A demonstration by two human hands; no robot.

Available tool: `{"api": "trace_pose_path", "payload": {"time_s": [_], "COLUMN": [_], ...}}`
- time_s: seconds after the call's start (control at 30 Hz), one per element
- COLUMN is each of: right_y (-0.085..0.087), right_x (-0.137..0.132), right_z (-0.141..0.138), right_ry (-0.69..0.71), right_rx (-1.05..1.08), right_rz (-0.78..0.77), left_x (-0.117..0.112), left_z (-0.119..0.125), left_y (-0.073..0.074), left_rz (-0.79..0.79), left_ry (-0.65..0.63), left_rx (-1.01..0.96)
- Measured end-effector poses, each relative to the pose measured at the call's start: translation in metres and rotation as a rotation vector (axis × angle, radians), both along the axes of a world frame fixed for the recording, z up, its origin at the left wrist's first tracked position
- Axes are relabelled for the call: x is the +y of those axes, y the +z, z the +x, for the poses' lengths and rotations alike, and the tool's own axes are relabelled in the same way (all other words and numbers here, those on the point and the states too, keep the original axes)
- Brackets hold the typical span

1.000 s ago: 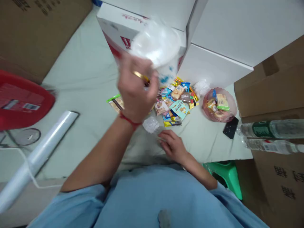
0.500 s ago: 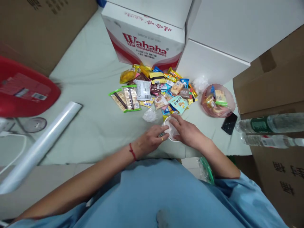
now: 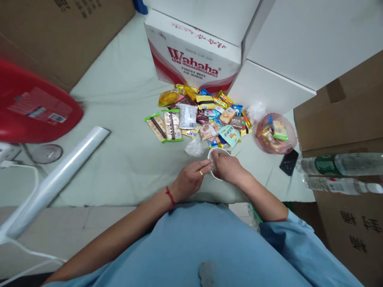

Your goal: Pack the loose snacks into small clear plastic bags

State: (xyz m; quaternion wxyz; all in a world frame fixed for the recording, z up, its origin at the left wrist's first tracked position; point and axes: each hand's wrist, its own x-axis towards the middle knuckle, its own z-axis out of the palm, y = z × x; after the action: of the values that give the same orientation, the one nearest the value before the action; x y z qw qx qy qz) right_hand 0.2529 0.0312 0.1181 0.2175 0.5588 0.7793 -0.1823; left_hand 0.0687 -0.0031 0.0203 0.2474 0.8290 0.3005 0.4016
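Observation:
A white cup (image 3: 214, 150) with a round rim stands at the near edge of the cloth-covered table, seen from above. My left hand (image 3: 191, 178), with a ring and a red string bracelet, holds the cup's left side, fingers closed at the rim. Into the cup's mouth reaches my right hand (image 3: 228, 166), its fingers bent together and pointing down. Whatever those fingers grip is hidden by the hand. Just beyond the cup lie a crumpled clear plastic bag (image 3: 194, 147) and a heap of wrapped snacks (image 3: 206, 115).
Behind the snacks stands a Wahaha water carton (image 3: 194, 59). To the right are a pink bowl (image 3: 291, 139) with packets, a black phone (image 3: 289, 162) and plastic bottles (image 3: 356, 163). A silvery roll (image 3: 60, 181) and a red container (image 3: 38, 103) are at left.
My right hand has dipped deeper into the cup, and its fingers have drawn together. My left hand stays at the cup's left side. The whole view has shifted slightly.

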Motion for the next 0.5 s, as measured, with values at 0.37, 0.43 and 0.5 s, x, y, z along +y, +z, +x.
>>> {"api": "trace_pose_path", "payload": {"time_s": [0.37, 0.43, 0.5], "right_y": [-0.026, -0.021, -0.010], "right_x": [-0.030, -0.034, -0.026], "right_z": [0.056, 0.064, 0.080], "right_ry": [-0.282, -0.333, -0.337], "right_rx": [0.891, 1.016, 1.090], "right_rz": [0.169, 0.166, 0.264], "left_x": [0.009, 0.012, 0.013], "left_z": [-0.002, -0.003, -0.004], "left_y": [0.007, 0.009, 0.009], "left_rz": [-0.079, -0.048, -0.060], "left_ry": [0.045, -0.029, -0.046], "left_rx": [-0.109, -0.060, -0.046]}}
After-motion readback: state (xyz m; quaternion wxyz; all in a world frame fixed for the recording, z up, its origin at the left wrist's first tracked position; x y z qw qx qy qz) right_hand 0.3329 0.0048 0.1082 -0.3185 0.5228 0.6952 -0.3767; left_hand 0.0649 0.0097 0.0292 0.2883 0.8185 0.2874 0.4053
